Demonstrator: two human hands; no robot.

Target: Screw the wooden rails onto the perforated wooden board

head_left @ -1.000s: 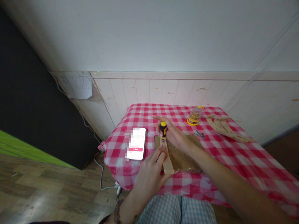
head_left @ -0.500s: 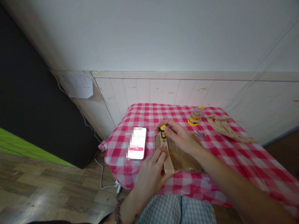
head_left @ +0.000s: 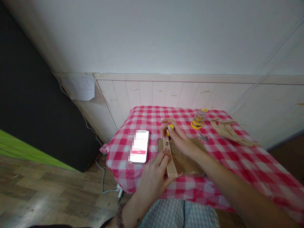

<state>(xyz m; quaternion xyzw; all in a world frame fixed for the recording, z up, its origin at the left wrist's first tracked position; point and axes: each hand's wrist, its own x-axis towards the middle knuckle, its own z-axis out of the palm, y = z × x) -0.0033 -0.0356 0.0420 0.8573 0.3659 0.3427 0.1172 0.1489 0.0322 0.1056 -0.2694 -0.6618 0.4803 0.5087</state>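
The counter (head_left: 215, 158) carries a red-and-white gingham cloth (head_left: 133, 186). A perforated wooden board (head_left: 190, 160) lies on the cloth and serves as the reference point. A wooden strip (head_left: 171, 166) rests on the board's left portion, held by the left hand (head_left: 153, 175), fingers closed against it. Above the strip, the right hand (head_left: 178, 137) grips a yellow-handled screwdriver (head_left: 170, 128), partly hiding it. Left of the board lies a smartphone (head_left: 140, 146); right of it, loose screws (head_left: 202, 137). Beyond the board stand a clear bit case (head_left: 198, 118), curved wooden pieces (head_left: 231, 133) and a white panelled wall (head_left: 166, 91).
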